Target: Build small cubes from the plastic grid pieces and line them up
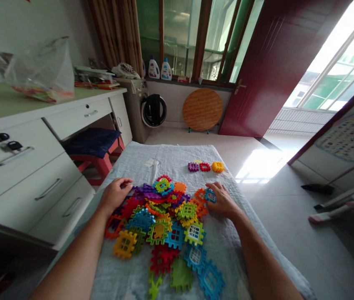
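A heap of colourful plastic interlocking building pieces (158,229), several with window grids and toothed edges, lies on the cloth-covered surface in front of me. At the heap's left edge rests my left hand (116,195), fingers apart, close to some purple pieces (147,191), with nothing seen in it. On the right side, my right hand (223,201) has its thumb and fingers around a small blue window piece (210,196), beside orange pieces (200,195). Beyond the heap stand three small items in a row: a purple piece (193,167), a red piece (205,167) and a yellow piece (218,167).
A pale blue cloth (164,156) covers the work surface. To the left are a white desk (23,166) with a plastic bag (44,75) and a stool with a dark cushion (92,141). A washing machine (136,108), round wooden tabletop (202,109) and red door (267,71) stand behind.
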Available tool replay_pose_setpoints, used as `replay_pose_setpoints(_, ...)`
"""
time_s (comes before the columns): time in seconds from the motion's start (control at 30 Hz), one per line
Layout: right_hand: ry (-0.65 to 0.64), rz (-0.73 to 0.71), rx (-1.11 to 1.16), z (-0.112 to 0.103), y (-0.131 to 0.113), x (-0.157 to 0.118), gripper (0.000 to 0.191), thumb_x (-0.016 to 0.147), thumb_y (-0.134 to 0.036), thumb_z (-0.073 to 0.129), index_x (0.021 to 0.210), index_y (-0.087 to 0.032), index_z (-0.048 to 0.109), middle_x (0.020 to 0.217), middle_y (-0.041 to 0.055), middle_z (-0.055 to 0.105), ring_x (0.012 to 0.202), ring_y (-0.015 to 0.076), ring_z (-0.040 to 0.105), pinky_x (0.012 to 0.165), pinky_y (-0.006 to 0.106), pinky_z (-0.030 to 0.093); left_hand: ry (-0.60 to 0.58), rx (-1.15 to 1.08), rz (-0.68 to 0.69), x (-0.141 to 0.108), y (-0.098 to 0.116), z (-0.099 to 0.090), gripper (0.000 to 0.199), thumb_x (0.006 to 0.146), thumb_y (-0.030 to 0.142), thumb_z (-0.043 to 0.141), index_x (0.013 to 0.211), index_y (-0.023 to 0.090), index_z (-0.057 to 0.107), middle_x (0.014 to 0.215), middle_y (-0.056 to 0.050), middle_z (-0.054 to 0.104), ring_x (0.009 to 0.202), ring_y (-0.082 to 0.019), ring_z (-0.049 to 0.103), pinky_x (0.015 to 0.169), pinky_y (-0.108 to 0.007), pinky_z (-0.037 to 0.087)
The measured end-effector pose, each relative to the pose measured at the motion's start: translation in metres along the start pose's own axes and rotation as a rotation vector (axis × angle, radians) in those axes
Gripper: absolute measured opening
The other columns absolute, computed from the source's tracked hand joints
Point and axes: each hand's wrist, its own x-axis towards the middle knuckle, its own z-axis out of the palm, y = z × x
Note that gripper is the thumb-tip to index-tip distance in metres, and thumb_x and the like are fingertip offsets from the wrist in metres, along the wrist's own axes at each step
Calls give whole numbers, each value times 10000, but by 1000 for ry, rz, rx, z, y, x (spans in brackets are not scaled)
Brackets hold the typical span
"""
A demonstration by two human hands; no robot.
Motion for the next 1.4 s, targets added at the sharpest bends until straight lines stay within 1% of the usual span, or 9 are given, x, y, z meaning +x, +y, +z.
replay_pose_setpoints(0.2,258,-171,140,-3,-34,-2,395,759,-202,544,1151,-234,584,1214,74,542,1149,268,439,1000,451,338,0,-22,3,1,-2,1,354,705,432,519,913,186,664,921,-65,693,854,-222,642,837,-320,484)
replay_pose_setpoints(0.33,97,-393,278,1,-69,-4,411,839,-255,517,1249,-276,529,1320,48,501,1232,245,386,1042,442,315,2,-20,-4,1,-2,2,347,704,424,524,913,184,663,917,-68,689,852,-224,643,833,-321,481)
replay_pose_setpoints(0.43,-49,-485,284,6,-86,-6,510,797,-276,578,1298,-291,485,1383,46,448,1271,257,348,1060,465,285,9,-27,-3,1,-1,2,336,704,417,526,908,188,662,922,-64,688,852,-221,642,834,-319,480)
replay_pose_setpoints(0.5,-84,-515,290,7,-91,-6,496,738,-221,601,1225,-267,528,1313,50,504,1218,248,405,1041,451,303,16,-32,4,1,0,2,332,703,416,525,902,188,663,920,-62,685,853,-220,641,836,-319,479)
replay_pose_setpoints(0.63,-63,-483,342,6,-92,-8,306,648,-99,551,932,-212,566,1097,45,591,1017,205,524,936,389,384,15,-31,2,0,0,2,336,701,414,525,903,184,663,919,-65,681,856,-222,640,840,-322,478)
replay_pose_setpoints(0.8,-39,-442,384,4,-82,-10,162,627,-57,529,699,-195,483,950,36,585,866,159,546,804,295,422,12,-29,-2,0,0,2,330,705,413,523,899,186,662,921,-67,683,857,-222,640,846,-328,478)
replay_pose_setpoints(1.0,-10,-346,422,-4,-65,-8,42,769,-156,526,754,-192,542,780,1,587,736,134,541,708,260,406,18,-23,6,1,0,2,326,699,414,525,889,190,664,905,-60,687,839,-220,643,837,-326,485)
replay_pose_setpoints(1.17,33,-277,517,-6,-63,-11,254,903,-373,438,802,-195,589,677,-16,584,624,121,530,623,244,391,26,-23,9,1,0,2,326,698,417,522,884,192,666,900,-59,690,838,-221,642,833,-326,488)
replay_pose_setpoints(1.4,365,-63,550,-4,-45,-5,300,928,-328,349,830,-199,602,642,-14,568,617,134,544,638,263,419,1,-25,6,-1,-2,2,336,709,422,521,908,190,660,936,-66,684,864,-219,637,847,-320,480)
